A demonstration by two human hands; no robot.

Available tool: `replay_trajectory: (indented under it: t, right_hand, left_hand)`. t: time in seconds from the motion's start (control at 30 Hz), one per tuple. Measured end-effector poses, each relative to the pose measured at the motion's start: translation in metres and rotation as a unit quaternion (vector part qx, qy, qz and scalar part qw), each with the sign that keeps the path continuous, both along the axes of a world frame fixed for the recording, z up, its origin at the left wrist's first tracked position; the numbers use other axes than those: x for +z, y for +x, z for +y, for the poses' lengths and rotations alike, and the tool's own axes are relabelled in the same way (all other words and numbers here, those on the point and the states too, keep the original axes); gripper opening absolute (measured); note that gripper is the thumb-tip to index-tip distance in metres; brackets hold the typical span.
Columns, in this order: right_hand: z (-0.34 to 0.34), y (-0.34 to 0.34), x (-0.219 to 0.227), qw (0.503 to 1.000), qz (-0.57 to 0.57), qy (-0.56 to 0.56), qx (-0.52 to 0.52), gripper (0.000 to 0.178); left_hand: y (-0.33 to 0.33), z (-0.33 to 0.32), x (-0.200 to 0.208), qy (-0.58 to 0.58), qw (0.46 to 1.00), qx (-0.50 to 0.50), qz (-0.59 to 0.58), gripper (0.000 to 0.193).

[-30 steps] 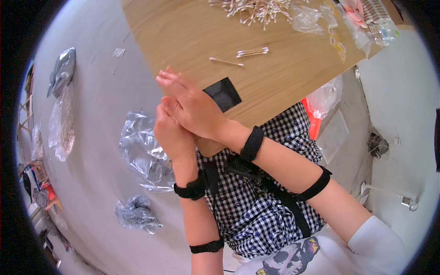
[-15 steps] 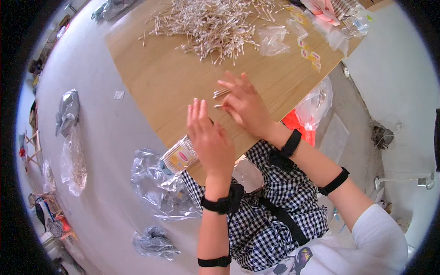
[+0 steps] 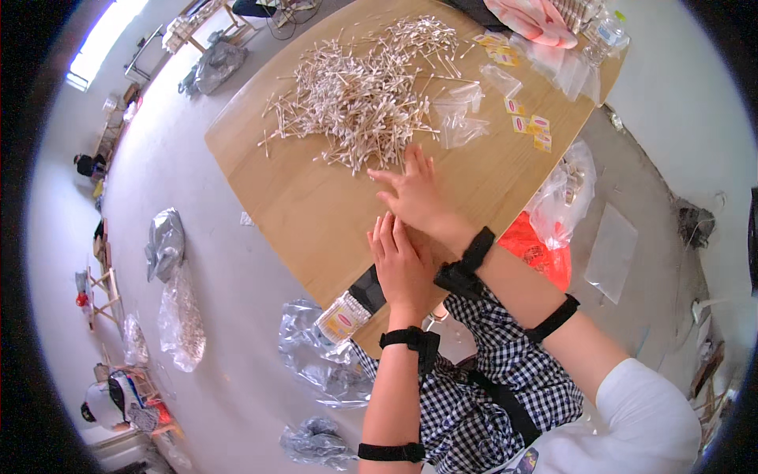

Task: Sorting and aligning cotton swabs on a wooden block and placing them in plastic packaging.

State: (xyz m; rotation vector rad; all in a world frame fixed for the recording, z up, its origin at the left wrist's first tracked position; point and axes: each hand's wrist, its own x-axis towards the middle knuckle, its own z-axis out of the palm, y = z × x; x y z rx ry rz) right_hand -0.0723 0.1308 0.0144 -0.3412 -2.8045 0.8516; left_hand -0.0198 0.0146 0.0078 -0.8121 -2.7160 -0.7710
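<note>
A large heap of loose cotton swabs (image 3: 355, 103) covers the far part of the wooden table (image 3: 276, 213). My right hand (image 3: 418, 197) reaches to the near edge of that heap, its fingers spread and nothing visible between them. Just below it, my left hand (image 3: 401, 265) rests over the table with its fingers stretched out; whatever lies under its palm is hidden. Left of that hand, at the table's near edge, lies a clear pack of cotton swabs (image 3: 343, 316) with a yellow and white label. A black object (image 3: 367, 290) sits between pack and hand.
Clear plastic bags (image 3: 462, 118) and small yellow cards (image 3: 519, 124) lie right of the heap. A plastic bottle (image 3: 609, 31) and pink cloth (image 3: 537, 20) are at the far right corner. Bags stand on the floor, including a red one (image 3: 541, 249).
My right hand has moved away to the heap's edge, and the few swabs beside its fingers no longer show. My left hand has shifted right, uncovering the black object. The view has tilted up.
</note>
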Motion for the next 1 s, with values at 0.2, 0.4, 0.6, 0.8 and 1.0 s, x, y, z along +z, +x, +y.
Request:
replay_trajectory:
  t: [0.2,0.4,0.6,0.8,1.0]
  right_hand:
    - [0.002,0.003,-0.017,0.997,0.034,-0.031,-0.062,0.051]
    - [0.029,0.076,-0.024,0.992,0.117,-0.048,-0.022,0.044]
    - [0.05,0.081,-0.01,0.972,0.204,-0.118,0.01,0.027]
    - [0.052,0.058,-0.002,0.979,0.183,-0.08,0.046,0.012]
    - [0.054,0.048,0.011,0.973,0.024,-0.088,0.214,0.022]
  left_hand:
    - [0.0,0.006,0.002,0.032,0.999,-0.021,0.014,0.039]
    - [-0.001,0.0,0.007,0.07,0.997,-0.021,0.012,0.023]
    - [0.0,0.001,0.008,0.084,0.996,-0.034,0.001,0.018]
    - [-0.001,0.0,0.004,0.068,0.997,-0.041,0.023,0.03]
    - [-0.002,0.0,0.003,0.058,0.998,-0.034,0.006,0.045]
